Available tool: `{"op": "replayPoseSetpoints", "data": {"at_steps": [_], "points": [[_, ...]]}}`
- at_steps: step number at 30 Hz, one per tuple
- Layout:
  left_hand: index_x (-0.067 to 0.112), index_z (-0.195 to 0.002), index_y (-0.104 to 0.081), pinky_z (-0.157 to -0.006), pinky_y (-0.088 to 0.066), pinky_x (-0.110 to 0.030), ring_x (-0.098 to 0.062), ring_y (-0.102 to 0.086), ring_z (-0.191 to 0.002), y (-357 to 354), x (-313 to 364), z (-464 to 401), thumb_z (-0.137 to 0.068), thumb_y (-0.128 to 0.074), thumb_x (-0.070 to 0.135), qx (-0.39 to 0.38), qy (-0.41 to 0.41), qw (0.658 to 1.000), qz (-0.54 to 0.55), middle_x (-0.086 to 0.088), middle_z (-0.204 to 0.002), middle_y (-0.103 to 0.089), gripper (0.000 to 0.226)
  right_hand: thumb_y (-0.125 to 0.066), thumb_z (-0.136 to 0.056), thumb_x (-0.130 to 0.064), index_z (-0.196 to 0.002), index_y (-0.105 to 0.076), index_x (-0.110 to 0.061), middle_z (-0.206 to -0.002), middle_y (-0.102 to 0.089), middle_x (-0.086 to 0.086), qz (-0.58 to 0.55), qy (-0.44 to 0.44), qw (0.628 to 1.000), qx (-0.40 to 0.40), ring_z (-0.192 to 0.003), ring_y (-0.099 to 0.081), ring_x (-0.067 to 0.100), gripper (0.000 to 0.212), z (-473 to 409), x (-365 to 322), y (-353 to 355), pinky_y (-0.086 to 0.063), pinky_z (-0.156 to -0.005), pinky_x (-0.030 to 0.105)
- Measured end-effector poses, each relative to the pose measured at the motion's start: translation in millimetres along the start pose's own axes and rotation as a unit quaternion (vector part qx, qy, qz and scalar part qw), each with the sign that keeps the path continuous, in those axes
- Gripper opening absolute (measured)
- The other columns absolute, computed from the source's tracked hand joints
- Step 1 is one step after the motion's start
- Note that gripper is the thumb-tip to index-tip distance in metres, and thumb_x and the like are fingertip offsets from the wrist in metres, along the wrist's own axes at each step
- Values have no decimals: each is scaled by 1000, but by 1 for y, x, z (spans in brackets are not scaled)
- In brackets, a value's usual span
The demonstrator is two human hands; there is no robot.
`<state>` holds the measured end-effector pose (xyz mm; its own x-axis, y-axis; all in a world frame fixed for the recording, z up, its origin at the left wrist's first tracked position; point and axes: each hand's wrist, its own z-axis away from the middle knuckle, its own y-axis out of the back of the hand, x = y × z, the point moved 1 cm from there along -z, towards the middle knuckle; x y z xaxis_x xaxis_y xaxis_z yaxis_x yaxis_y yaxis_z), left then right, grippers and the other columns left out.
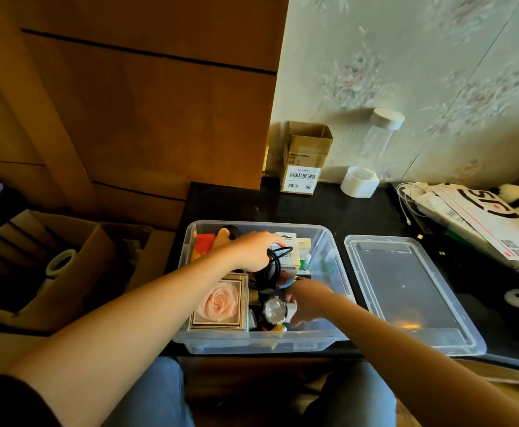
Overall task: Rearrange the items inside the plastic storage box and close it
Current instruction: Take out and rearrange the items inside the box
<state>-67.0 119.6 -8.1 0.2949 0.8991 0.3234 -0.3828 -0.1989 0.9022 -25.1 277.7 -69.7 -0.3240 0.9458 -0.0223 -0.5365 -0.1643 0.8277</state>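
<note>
The left hand point(256, 252) is curled round a coiled black cable point(272, 266), lifted just above the clear storage box point(261, 342) — light and floppy, so best gripped across the whole bundle. The right hand point(306, 303) reaches low among the items (whether it grasps anything, I cannot tell). The lid point(406, 291), probably light and bendy, lies just beside the box on its right.

I see the clear plastic storage box point(261, 342) open on the dark worktop point(329, 211), crowded with items: a pink rose picture point(219, 300) at its near left, coiled black cable point(272, 266) mid-box. Its clear lid point(412, 291) lies flat just right of the box.
</note>
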Motion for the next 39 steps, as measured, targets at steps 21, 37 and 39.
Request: {"op": "replayPoseSetpoints", "data": {"at_steps": [21, 37, 39], "points": [[54, -113, -35, -92, -36, -51, -25, -58, -90, 6, -4, 15, -85, -39, 5, 60, -32, 984, 162, 4, -123, -58, 57, -62, -86, -35, -109, -60, -3, -99, -67, 13, -270, -3, 963, -15, -67, -63, 16, 39, 43, 2, 38, -53, -66, 24], [11, -124, -56, -48, -49, -20, -9, -52, -53, 69, -30, 33, -87, -41, -12, 284, 0, 778, 560, -5, -84, -54, 46, -53, -93, -23, -103, -60, -15, -76, -61, 3, -640, 69, 758, 109, -64, -55, 10, 14, 62, 10, 74, -42, -51, 17], [8, -123, -57, -49, -48, -19, -10, -52, -55, 78, -33, 39, -86, -40, -14, 291, -8, 771, 567, -6, -85, -53, 46, -54, -93, -23, -105, -60, -15, -79, -62, 0, -622, 94, 769, 117, -67, -57, 7, 16, 55, -5, 80, -43, -52, 16]]}}
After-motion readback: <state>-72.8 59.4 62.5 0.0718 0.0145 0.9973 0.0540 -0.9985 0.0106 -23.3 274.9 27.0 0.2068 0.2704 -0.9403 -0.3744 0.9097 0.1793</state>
